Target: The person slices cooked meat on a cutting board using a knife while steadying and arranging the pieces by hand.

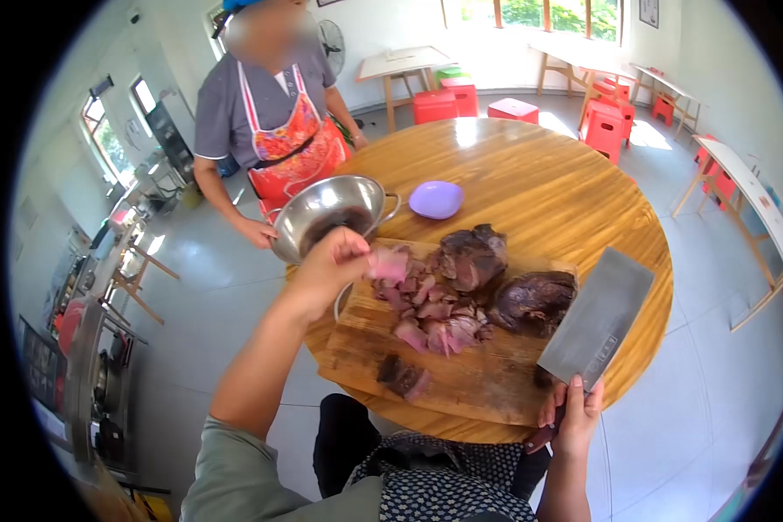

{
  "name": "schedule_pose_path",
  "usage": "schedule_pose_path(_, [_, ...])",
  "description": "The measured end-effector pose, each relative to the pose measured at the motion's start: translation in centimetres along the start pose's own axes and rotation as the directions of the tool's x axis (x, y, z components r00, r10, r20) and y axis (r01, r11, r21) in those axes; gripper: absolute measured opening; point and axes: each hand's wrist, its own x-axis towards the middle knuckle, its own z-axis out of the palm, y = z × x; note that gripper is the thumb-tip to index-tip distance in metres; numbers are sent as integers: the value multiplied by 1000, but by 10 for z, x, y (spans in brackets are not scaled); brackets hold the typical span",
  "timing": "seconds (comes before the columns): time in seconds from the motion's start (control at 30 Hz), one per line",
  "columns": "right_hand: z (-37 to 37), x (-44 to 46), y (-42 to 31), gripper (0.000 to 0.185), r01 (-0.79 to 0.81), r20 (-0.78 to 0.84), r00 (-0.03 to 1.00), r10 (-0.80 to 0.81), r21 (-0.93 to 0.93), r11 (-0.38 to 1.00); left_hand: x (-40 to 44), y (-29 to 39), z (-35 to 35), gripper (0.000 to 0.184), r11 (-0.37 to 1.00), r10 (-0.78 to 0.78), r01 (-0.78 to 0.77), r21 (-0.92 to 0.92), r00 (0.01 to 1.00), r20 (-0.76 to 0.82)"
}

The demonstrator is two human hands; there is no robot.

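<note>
My left hand (pixel 335 265) pinches a thin pink slice of meat (pixel 389 264) above the left part of the wooden cutting board (pixel 487 383). My right hand (pixel 574 416) is closed round the dark handle of a broad cleaver (pixel 598 315), its blade raised at the board's right edge. Sliced meat (pixel 439 317) lies heaped mid-board. Behind and right of the heap sit two large dark chunks, one (pixel 473 257) farther back and one (pixel 535 302) nearer the cleaver. A smaller piece (pixel 403 377) rests near the front edge.
Across the round wooden table (pixel 539 174), a person in a red apron (pixel 300 161) holds a metal bowl (pixel 326 204) tilted beside the board. A purple plate (pixel 437 199) stands behind the board. Red stools (pixel 602 129) and other tables are farther back.
</note>
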Motion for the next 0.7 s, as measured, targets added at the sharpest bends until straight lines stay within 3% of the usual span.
schedule_pose_path(0.17, [-4, 2, 3, 16, -12, -7, 1000, 13, 46, 999, 67, 40, -91, 22, 998, 32, -45, -43, 964, -265])
schedule_pose_path(0.3, [-1, 2, 0, 22, -28, -21, 999, 30, 72, 997, 88, 66, -127, 26, 998, 32, -9, 56, 904, -426])
schedule_pose_path(0.33, [2, 2, 1, 13, 16, -28, 1000, -14, 52, 999, 90, 69, -134, 26, 995, 27, 21, 94, 877, -480])
schedule_pose_path(0.57, [2, 0, -1, 13, 0, -35, 999, 2, 56, 998, 102, 67, -182, 28, 994, 59, -8, 109, 881, -470])
schedule_pose_path(0.7, [-4, 2, 1, 21, -13, 18, 1000, 11, 93, 996, 95, 70, -175, 30, 993, 60, 2, 117, 851, -522])
